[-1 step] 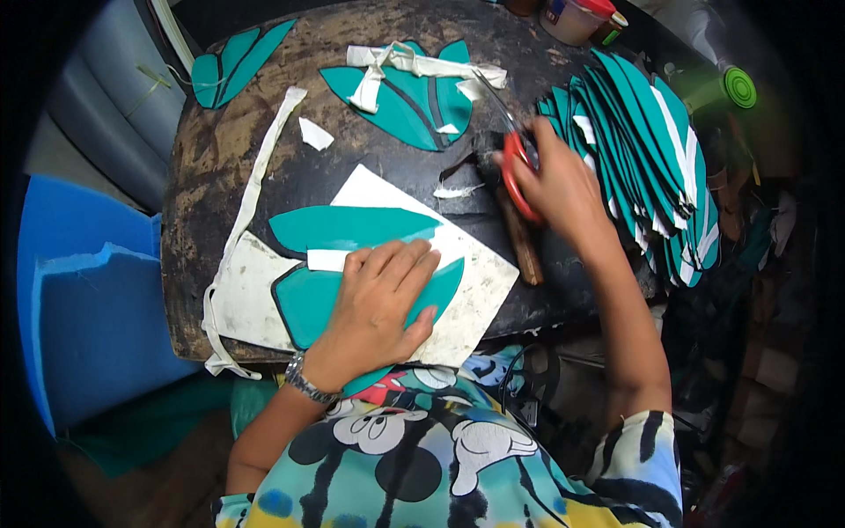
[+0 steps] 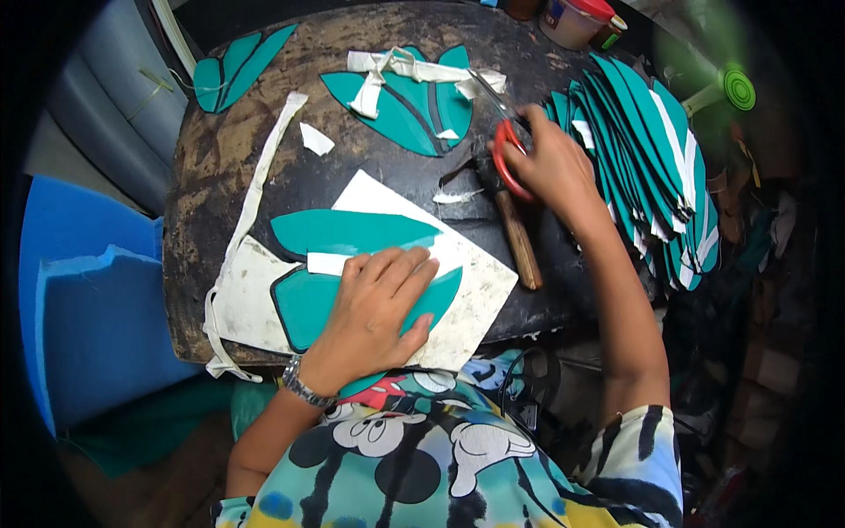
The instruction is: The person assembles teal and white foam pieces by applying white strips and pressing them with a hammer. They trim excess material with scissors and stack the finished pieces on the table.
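Observation:
My left hand [image 2: 378, 304] lies flat, fingers spread, on a teal leaf-shaped cut-out [image 2: 304, 308] that rests on a white board [image 2: 475, 295]. A second teal cut-out [image 2: 348, 231] lies just above it. My right hand [image 2: 553, 167] grips red-handled scissors [image 2: 503, 151] over the table, their blades pointing up and left toward a teal piece covered with white strips [image 2: 409, 101]. A wooden-handled tool [image 2: 519, 242] lies below the scissors.
A fanned stack of several teal cut-outs [image 2: 656, 167] fills the right side of the dark worn table [image 2: 229, 167]. A long white strip [image 2: 255, 198] runs down the left. Blue foam [image 2: 88, 299] stands at the left, and a red-lidded jar [image 2: 576, 19] at the top.

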The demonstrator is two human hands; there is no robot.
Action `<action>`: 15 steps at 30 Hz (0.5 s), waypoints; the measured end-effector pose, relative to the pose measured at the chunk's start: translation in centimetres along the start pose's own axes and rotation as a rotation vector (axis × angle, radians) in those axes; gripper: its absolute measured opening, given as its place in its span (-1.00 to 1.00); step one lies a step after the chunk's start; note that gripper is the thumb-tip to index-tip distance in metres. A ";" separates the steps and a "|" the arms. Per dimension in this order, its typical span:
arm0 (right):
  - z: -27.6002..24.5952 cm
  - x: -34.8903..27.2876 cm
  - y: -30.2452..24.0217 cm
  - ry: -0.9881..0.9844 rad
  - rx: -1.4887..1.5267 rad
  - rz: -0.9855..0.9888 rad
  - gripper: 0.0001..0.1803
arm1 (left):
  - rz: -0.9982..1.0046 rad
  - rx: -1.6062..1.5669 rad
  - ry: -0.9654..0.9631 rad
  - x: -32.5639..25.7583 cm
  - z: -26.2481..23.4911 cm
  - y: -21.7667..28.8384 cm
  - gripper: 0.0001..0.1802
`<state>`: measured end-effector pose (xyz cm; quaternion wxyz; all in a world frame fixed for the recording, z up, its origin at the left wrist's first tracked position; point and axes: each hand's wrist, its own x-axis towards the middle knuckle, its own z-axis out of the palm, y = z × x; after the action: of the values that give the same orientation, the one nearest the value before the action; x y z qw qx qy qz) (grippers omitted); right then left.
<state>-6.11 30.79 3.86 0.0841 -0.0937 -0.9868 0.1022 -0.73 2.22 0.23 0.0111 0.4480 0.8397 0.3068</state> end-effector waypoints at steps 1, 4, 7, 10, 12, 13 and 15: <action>1.0 2.4 0.4 0.011 -0.015 0.008 -0.41 | -0.007 -0.037 -0.022 -0.2 -0.4 0.0 -0.36; 3.5 6.9 1.0 -0.003 0.024 -0.037 -0.49 | 0.006 -0.033 0.001 -0.4 -0.9 0.1 -0.49; 4.1 6.2 0.4 0.122 -0.069 -0.164 -0.67 | -0.035 -0.044 0.091 -0.1 -0.2 0.2 -0.57; 2.8 2.2 -0.7 0.233 0.155 -0.376 -0.81 | -0.062 -0.031 0.157 0.5 0.7 0.2 -0.62; 1.8 -1.3 -1.5 0.079 0.435 -0.450 -0.86 | -0.061 -0.008 0.183 0.9 1.1 0.3 -0.62; 1.5 -3.1 -2.0 -0.053 0.533 -0.367 -0.86 | -0.059 0.006 0.196 1.1 1.2 0.3 -0.62; 1.2 -5.8 -2.7 -0.189 0.655 -0.321 -0.86 | -0.074 0.021 0.170 1.3 1.2 0.4 -0.58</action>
<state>-1.22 26.80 2.40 0.0332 0.1040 -0.9073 0.4062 -0.84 3.94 -0.19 -0.0538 0.3891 0.8567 0.3342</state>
